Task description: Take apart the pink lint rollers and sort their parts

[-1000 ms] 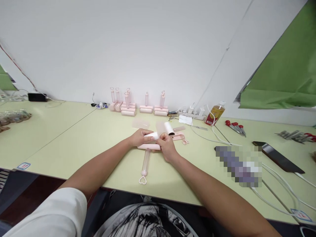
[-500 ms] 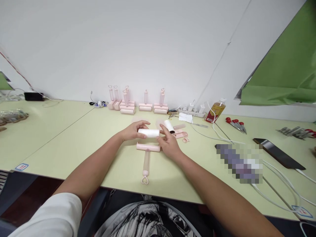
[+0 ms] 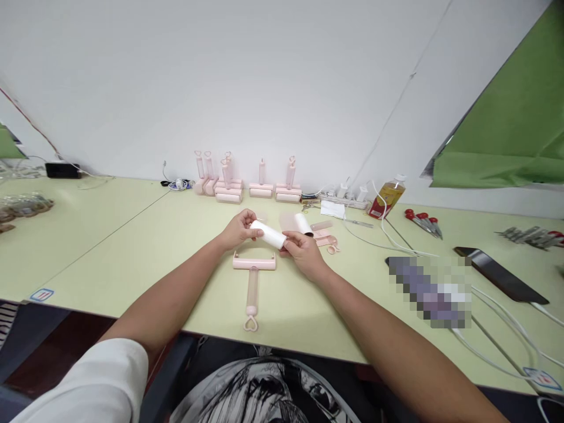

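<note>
Between my hands a white lint roller refill (image 3: pixel 268 234) is held above the table, tilted with its right end lower. My left hand (image 3: pixel 241 229) grips its left end, thumb along the near side. At the other end, the fingers of my right hand (image 3: pixel 302 251) close round the rim. Just below lies a pink lint roller handle (image 3: pixel 254 264), its roller frame bare and its heart-shaped loop toward me. Beyond my right hand sit a second white refill roll (image 3: pixel 304 224) and loose pink handle parts (image 3: pixel 326 239).
Several assembled pink lint rollers (image 3: pixel 228 191) stand along the wall. On the right are a drink bottle (image 3: pixel 388 197), red-handled pliers (image 3: pixel 423 222), a black phone (image 3: pixel 500 273) and white cables (image 3: pixel 497 311). A power strip (image 3: pixel 348 201) lies at the back.
The refill has turned from level to tilted, its right end now lower and nearer me. My right fingers have closed on that end. The handle appears slightly further left.
</note>
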